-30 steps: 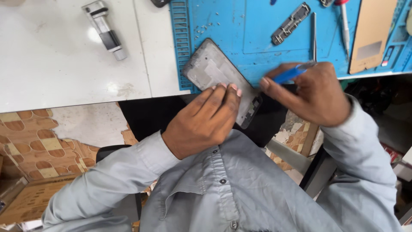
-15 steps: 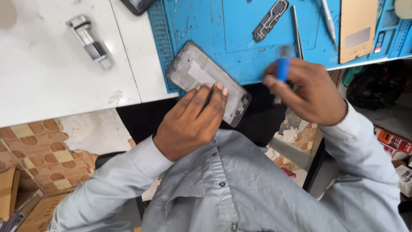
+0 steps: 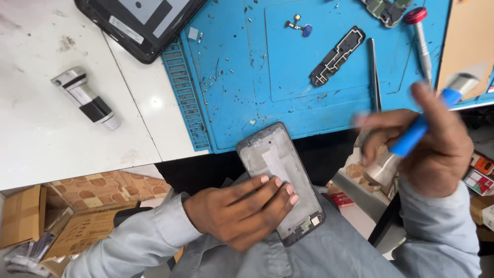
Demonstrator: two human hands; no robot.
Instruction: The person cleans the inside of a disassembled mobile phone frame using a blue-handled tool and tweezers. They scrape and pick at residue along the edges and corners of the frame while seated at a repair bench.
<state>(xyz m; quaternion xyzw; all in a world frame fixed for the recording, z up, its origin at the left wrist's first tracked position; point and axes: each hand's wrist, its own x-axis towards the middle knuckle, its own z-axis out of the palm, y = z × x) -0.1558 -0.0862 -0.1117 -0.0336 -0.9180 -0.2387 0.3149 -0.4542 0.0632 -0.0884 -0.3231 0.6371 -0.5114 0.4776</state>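
My left hand grips a grey phone frame from its left side, holding it tilted over my lap just off the table edge. My right hand is raised to the right of the frame, apart from it, closed around a blue-handled tool with a grey end; this hand is blurred. The frame's inner face with a pale rectangular patch points up.
A blue work mat carries tweezers, a red-capped screwdriver, a black phone part and several tiny screws. A black device and a silver-black cylinder lie on the white table. Cardboard boxes sit on the floor.
My right hand has lifted away to the right with the blue tool. My left hand has brought the phone frame down toward my lap. The view has shifted closer to the mat.
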